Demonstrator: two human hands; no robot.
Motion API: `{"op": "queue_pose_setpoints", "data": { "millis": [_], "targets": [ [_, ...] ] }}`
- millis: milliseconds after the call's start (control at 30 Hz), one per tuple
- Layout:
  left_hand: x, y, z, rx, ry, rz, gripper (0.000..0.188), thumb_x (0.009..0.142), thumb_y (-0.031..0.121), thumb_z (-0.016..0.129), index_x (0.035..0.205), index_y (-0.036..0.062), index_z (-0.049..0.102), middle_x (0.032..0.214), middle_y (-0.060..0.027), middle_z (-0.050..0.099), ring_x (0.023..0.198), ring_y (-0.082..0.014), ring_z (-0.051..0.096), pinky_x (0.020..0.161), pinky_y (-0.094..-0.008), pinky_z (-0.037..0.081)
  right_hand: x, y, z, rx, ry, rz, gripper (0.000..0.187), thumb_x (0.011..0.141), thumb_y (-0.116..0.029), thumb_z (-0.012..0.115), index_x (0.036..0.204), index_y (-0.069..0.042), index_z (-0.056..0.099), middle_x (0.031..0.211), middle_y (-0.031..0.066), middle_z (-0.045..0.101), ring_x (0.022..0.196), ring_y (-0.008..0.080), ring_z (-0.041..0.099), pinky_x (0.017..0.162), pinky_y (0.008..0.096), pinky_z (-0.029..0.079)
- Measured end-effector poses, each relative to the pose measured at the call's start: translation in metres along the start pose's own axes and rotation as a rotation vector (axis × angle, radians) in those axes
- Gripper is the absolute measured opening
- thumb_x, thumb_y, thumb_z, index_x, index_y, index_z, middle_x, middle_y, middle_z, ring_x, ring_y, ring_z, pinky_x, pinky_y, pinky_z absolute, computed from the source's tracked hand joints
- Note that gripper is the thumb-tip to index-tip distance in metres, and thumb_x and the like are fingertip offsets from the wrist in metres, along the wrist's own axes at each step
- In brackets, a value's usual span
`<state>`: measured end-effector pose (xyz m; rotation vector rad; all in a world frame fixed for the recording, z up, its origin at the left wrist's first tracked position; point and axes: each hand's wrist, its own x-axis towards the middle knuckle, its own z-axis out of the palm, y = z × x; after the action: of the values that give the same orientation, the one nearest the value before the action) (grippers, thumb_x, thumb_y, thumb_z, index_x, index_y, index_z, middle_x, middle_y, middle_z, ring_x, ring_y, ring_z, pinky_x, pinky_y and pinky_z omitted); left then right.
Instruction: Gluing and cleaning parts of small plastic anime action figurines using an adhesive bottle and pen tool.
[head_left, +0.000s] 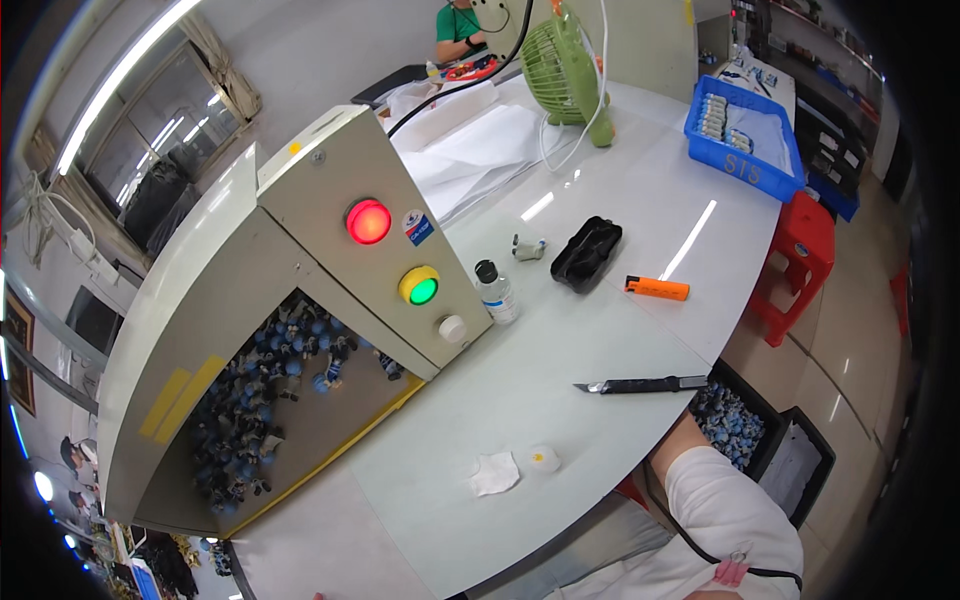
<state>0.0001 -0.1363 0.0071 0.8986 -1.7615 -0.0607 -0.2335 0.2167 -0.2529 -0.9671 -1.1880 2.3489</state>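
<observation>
Fingers, left hand (318, 597): one tip at lower edge; spread or pinching, cannot tell. Right hand: not made out. Nearest items, on surface (420, 440): white scrap (496, 474), one, flat; round white piece (544, 459), yellow-marked, just beside; craft knife (640, 385), black-handled, beyond.

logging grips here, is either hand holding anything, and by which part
That cannot be told: only what looks like a fingertip shows at the lower edge, with no grip visible. The black-handled knife lies on the table, untouched.

Wht clothes (735, 500); blk cable (775, 573)
</observation>
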Motion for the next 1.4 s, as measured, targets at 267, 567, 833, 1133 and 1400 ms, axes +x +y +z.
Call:
{"op": "queue_pose_setpoints", "data": {
  "millis": [267, 567, 833, 1133, 1400],
  "targets": [
    [-0.004, -0.013, -0.005, 0.093, -0.108, 0.036, 0.035, 0.070, 0.017, 0.049, 0.090, -0.0116, 0.055, 0.084, -0.0209, 0.057, 0.073, -0.0277, 0.057, 0.064, -0.0342, 0.048, 0.002, 0.009, 0.008, -0.038, -0.037, 0.080, 0.032, 0.085, -0.025, 0.041, 0.105, -0.003, 0.052, 0.104, 0.0081, 0.056, 0.094, 0.0194, 0.053, 0.081, 0.0318, 0.042],
    [-0.002, -0.022, -0.012, 0.201, -0.225, -0.071, 0.046, 0.068, 0.024, 0.047, 0.103, -0.0055, 0.049, 0.100, -0.0165, 0.048, 0.094, -0.0286, 0.044, 0.084, -0.0378, 0.037, 0.029, 0.008, 0.070, -0.160, -0.264, 0.156, 0.032, 0.085, -0.025, 0.041, 0.105, -0.003, 0.052, 0.104, 0.0076, 0.055, 0.094, 0.0192, 0.053, 0.081, 0.0320, 0.042],
    [0.012, -0.008, -0.013, 0.188, -0.285, -0.085, 0.032, 0.062, 0.022, 0.048, 0.089, 0.0035, 0.052, 0.096, -0.0120, 0.053, 0.089, -0.0276, 0.043, 0.086, -0.0382, 0.025, 0.070, -0.056, 0.092, -0.248, -0.333, 0.056, 0.032, 0.084, -0.026, 0.041, 0.104, -0.003, 0.053, 0.103, 0.0071, 0.055, 0.093, 0.0190, 0.053, 0.080, 0.0323, 0.042],
    [0.106, 0.011, -0.053, 0.055, -1.112, -0.211, 0.046, 0.068, 0.024, 0.063, 0.106, 0.0024, 0.050, 0.092, -0.0153, 0.054, 0.084, -0.0327, 0.052, 0.073, -0.0364, 0.041, 0.085, -0.177, 0.033, -0.447, 0.191, -0.343, 0.034, 0.082, -0.032, 0.042, 0.102, -0.007, 0.053, 0.094, 0.0031, 0.053, 0.086, 0.0141, 0.049, 0.074, 0.0313, 0.039],
    [0.168, -0.047, 0.117, 0.318, -0.499, 0.466, 0.054, 0.074, 0.039, 0.057, 0.117, 0.0094, 0.044, 0.119, -0.0213, 0.041, 0.115, -0.0382, 0.034, 0.092, -0.0469, 0.030, -0.020, -0.214, 0.123, -0.135, -0.205, -0.926, 0.033, 0.085, -0.029, 0.039, 0.101, -0.002, 0.046, 0.095, 0.0057, 0.041, 0.086, 0.0151, 0.040, 0.074, 0.0280, 0.034]
  ]
}}
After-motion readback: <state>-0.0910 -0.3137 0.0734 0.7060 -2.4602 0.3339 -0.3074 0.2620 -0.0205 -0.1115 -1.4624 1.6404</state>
